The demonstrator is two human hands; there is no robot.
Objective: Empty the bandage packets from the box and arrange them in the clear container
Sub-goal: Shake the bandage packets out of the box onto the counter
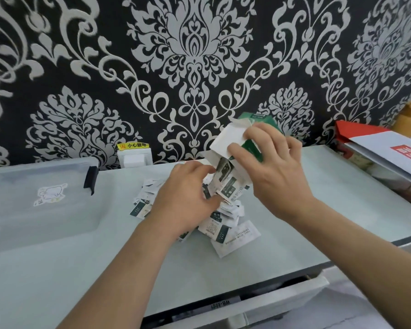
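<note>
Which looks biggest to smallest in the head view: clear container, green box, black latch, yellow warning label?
1. Clear container, by far the largest.
2. Green box, held tipped by the right hand.
3 and 4. Black latch and yellow warning label look alike; the latch is nearer, so unranked.

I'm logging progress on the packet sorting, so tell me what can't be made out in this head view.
- How many packets remain in the box: the right hand and the box walls hide its inside.
- Full packet pile: the left hand covers part.
- Clear container: cut off by the left edge.
- Packet print: too small to read.
</note>
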